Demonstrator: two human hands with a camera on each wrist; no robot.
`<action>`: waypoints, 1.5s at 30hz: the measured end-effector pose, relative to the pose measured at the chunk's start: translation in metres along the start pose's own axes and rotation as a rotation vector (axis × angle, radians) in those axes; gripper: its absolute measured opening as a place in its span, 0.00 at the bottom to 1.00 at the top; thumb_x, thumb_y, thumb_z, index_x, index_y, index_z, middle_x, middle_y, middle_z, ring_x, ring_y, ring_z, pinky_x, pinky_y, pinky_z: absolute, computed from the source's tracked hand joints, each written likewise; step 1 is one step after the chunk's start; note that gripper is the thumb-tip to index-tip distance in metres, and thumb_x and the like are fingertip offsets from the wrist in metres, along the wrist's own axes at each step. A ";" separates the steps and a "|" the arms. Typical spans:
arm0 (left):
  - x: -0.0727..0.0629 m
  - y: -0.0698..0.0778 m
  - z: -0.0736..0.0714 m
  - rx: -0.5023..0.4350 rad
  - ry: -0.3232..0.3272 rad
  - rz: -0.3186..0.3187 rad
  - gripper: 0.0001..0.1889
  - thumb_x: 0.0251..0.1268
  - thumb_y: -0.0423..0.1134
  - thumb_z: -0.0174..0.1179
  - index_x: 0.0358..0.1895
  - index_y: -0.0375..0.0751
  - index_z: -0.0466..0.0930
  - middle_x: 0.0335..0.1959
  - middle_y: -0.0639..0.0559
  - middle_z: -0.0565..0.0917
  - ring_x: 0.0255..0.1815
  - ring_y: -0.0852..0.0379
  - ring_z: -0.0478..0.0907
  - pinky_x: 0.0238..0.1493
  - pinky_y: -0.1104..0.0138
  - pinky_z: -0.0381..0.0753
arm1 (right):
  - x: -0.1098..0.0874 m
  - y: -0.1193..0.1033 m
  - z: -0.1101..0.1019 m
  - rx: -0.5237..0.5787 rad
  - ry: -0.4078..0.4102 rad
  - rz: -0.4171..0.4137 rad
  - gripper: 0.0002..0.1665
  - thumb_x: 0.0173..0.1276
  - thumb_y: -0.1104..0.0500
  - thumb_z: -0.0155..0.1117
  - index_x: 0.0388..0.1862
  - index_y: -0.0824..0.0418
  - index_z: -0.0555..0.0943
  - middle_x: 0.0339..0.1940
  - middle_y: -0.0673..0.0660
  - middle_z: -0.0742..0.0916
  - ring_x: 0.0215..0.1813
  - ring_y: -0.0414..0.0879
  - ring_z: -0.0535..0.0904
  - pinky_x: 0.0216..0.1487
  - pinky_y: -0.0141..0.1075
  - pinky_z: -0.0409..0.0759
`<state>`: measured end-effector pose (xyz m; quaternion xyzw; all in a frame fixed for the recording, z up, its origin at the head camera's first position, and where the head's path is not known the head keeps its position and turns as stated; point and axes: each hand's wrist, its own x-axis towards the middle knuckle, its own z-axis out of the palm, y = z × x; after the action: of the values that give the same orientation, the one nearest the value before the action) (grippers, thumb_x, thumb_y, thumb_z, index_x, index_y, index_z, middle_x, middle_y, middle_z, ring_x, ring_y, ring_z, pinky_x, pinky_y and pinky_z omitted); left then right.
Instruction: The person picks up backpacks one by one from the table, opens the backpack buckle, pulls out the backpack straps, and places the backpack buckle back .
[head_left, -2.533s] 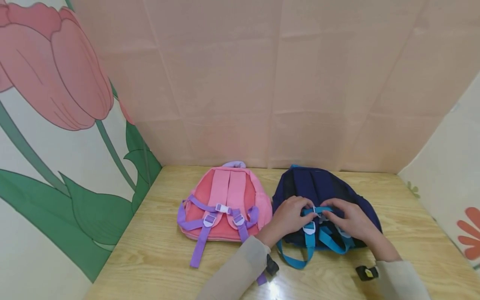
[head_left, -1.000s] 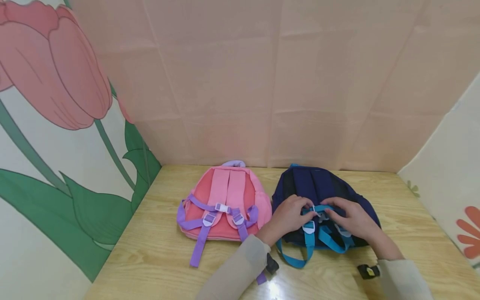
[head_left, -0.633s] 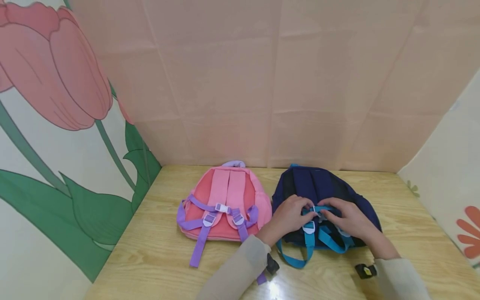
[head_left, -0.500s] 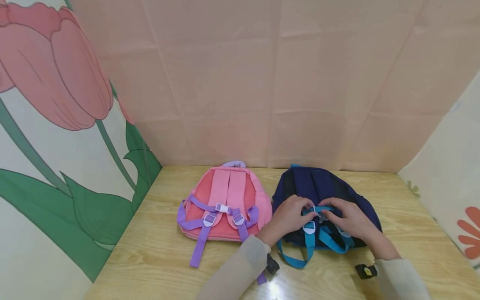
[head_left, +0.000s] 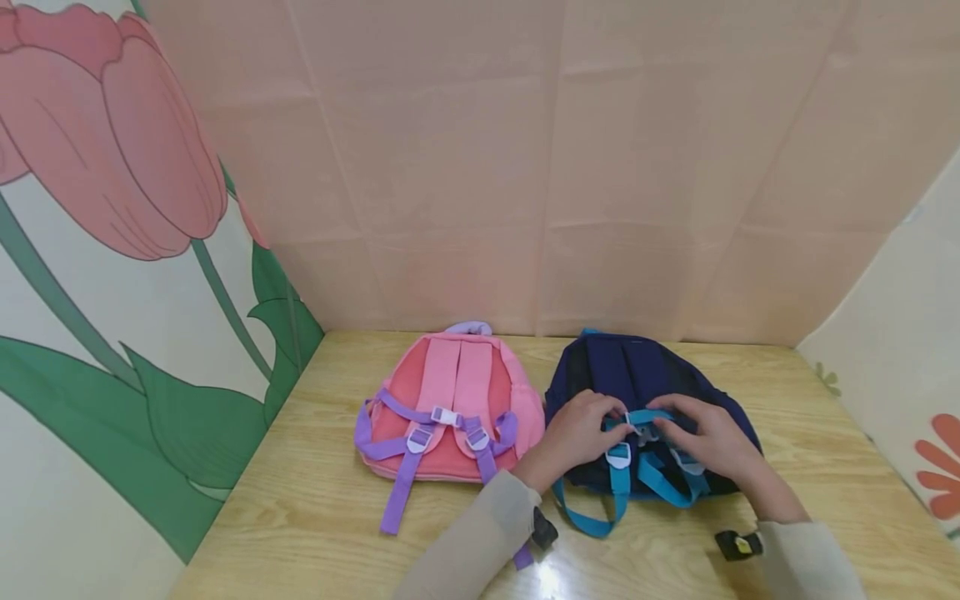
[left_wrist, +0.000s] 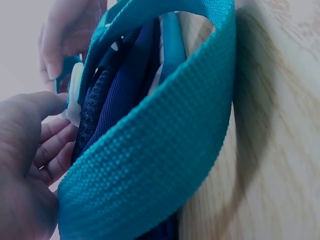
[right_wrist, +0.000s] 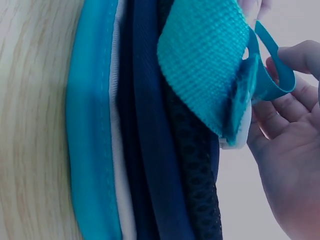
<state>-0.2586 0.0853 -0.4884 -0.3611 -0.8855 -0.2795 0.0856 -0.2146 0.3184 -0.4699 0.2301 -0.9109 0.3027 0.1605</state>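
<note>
A navy backpack (head_left: 630, 362) with blue straps lies on the table, its strap side up. My left hand (head_left: 576, 435) pinches a white plastic buckle (left_wrist: 75, 95) at the left end of the thin blue chest strap (head_left: 649, 416). To its right, my right hand (head_left: 708, 437) pinches that strap between thumb and fingers. In the right wrist view the strap makes a small loop (right_wrist: 285, 85) at the right hand's fingers. A grey clip (head_left: 645, 432) shows just below the strap, between the hands. A shoulder strap (head_left: 592, 525) loops down onto the table.
A pink backpack (head_left: 457, 375) with purple straps lies close on the left, its white chest buckle (head_left: 446, 417) fastened. My left forearm crosses one purple strap end. Behind the wooden table (head_left: 285, 500) hangs a pink cloth (head_left: 450, 167); a tulip-printed wall (head_left: 112, 150) stands left.
My right hand has shifted slightly right, and a little more of the blue chest strap shows between the hands. The left hand keeps its place at the buckle. Both backpacks stay put.
</note>
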 end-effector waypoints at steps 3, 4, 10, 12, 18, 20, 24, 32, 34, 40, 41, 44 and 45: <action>0.000 0.000 0.000 -0.006 -0.006 -0.005 0.13 0.71 0.54 0.62 0.52 0.55 0.85 0.42 0.67 0.83 0.41 0.71 0.70 0.39 0.85 0.65 | -0.001 0.002 -0.001 0.046 0.015 0.042 0.12 0.71 0.63 0.68 0.51 0.54 0.84 0.43 0.51 0.89 0.37 0.32 0.79 0.39 0.22 0.75; 0.000 0.000 0.000 -0.007 -0.008 -0.007 0.13 0.71 0.54 0.62 0.52 0.55 0.85 0.42 0.67 0.83 0.41 0.71 0.70 0.39 0.85 0.66 | -0.002 0.003 -0.002 0.063 0.017 0.062 0.12 0.71 0.62 0.67 0.51 0.53 0.84 0.44 0.51 0.89 0.40 0.31 0.80 0.42 0.21 0.76; -0.001 0.001 -0.001 0.001 -0.007 -0.002 0.14 0.71 0.54 0.62 0.52 0.55 0.85 0.42 0.67 0.83 0.42 0.71 0.71 0.41 0.85 0.66 | -0.005 0.007 -0.003 0.183 -0.016 0.140 0.13 0.72 0.61 0.67 0.55 0.56 0.81 0.42 0.52 0.88 0.38 0.36 0.81 0.37 0.27 0.79; -0.001 0.001 -0.001 0.006 0.000 0.002 0.13 0.71 0.54 0.62 0.52 0.55 0.85 0.42 0.67 0.83 0.42 0.70 0.71 0.41 0.85 0.66 | -0.006 0.006 -0.005 0.230 -0.036 0.142 0.14 0.72 0.62 0.67 0.55 0.57 0.80 0.40 0.52 0.88 0.36 0.38 0.81 0.35 0.30 0.79; -0.001 0.001 0.000 -0.003 0.000 -0.006 0.13 0.71 0.54 0.62 0.51 0.56 0.85 0.41 0.67 0.83 0.42 0.71 0.71 0.40 0.85 0.65 | -0.005 0.006 -0.009 0.192 -0.022 0.035 0.17 0.67 0.68 0.69 0.54 0.60 0.81 0.33 0.49 0.85 0.32 0.37 0.79 0.31 0.30 0.74; -0.001 0.001 0.000 -0.007 -0.005 -0.014 0.13 0.72 0.54 0.62 0.51 0.56 0.85 0.41 0.67 0.82 0.42 0.71 0.71 0.40 0.85 0.66 | -0.005 0.007 -0.011 0.122 -0.002 0.000 0.15 0.66 0.69 0.70 0.50 0.59 0.83 0.33 0.47 0.87 0.33 0.35 0.79 0.31 0.29 0.74; 0.000 0.001 -0.001 -0.007 -0.012 -0.024 0.13 0.72 0.54 0.61 0.51 0.56 0.85 0.41 0.68 0.82 0.42 0.71 0.71 0.41 0.84 0.66 | -0.004 0.008 -0.013 -0.006 0.002 -0.029 0.12 0.65 0.68 0.70 0.43 0.53 0.86 0.36 0.44 0.89 0.36 0.32 0.80 0.36 0.31 0.80; -0.001 0.001 0.000 0.005 -0.006 -0.015 0.13 0.72 0.55 0.62 0.51 0.56 0.85 0.41 0.68 0.82 0.43 0.70 0.71 0.42 0.84 0.67 | 0.001 0.001 -0.007 -0.064 0.003 -0.108 0.16 0.60 0.69 0.74 0.46 0.55 0.87 0.40 0.45 0.86 0.38 0.34 0.79 0.38 0.33 0.81; 0.000 0.001 0.000 0.012 -0.003 -0.012 0.13 0.72 0.55 0.61 0.51 0.56 0.85 0.41 0.68 0.82 0.43 0.70 0.71 0.42 0.84 0.67 | 0.002 0.001 -0.004 -0.048 -0.010 -0.113 0.16 0.61 0.68 0.74 0.48 0.56 0.86 0.43 0.46 0.85 0.41 0.36 0.80 0.41 0.28 0.80; -0.001 0.001 0.000 0.012 -0.008 -0.018 0.13 0.72 0.56 0.60 0.51 0.57 0.85 0.41 0.68 0.82 0.42 0.71 0.71 0.41 0.84 0.67 | 0.003 0.002 0.007 -0.062 -0.051 -0.088 0.17 0.63 0.63 0.75 0.50 0.54 0.85 0.47 0.47 0.86 0.47 0.38 0.79 0.47 0.26 0.77; -0.001 0.001 0.000 0.007 -0.010 -0.023 0.13 0.72 0.56 0.60 0.51 0.57 0.85 0.41 0.68 0.82 0.42 0.71 0.71 0.41 0.83 0.68 | 0.002 0.002 0.008 -0.068 -0.056 -0.082 0.16 0.63 0.62 0.75 0.50 0.54 0.85 0.47 0.48 0.86 0.47 0.38 0.78 0.46 0.29 0.78; -0.001 0.001 0.001 -0.013 -0.022 -0.040 0.13 0.72 0.56 0.60 0.51 0.58 0.85 0.41 0.69 0.81 0.42 0.71 0.71 0.41 0.82 0.69 | 0.002 0.002 0.011 -0.079 -0.069 -0.060 0.16 0.64 0.61 0.75 0.50 0.53 0.85 0.46 0.47 0.87 0.46 0.37 0.78 0.45 0.35 0.80; -0.001 0.001 0.001 -0.021 -0.026 -0.045 0.13 0.72 0.56 0.59 0.51 0.58 0.85 0.40 0.69 0.81 0.42 0.71 0.71 0.41 0.82 0.69 | 0.002 0.003 0.012 -0.081 -0.072 -0.054 0.16 0.64 0.60 0.74 0.50 0.53 0.85 0.46 0.48 0.87 0.46 0.37 0.78 0.44 0.36 0.81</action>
<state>-0.2569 0.0853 -0.4891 -0.3456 -0.8914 -0.2861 0.0640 -0.2194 0.3121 -0.4796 0.2584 -0.9211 0.2526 0.1451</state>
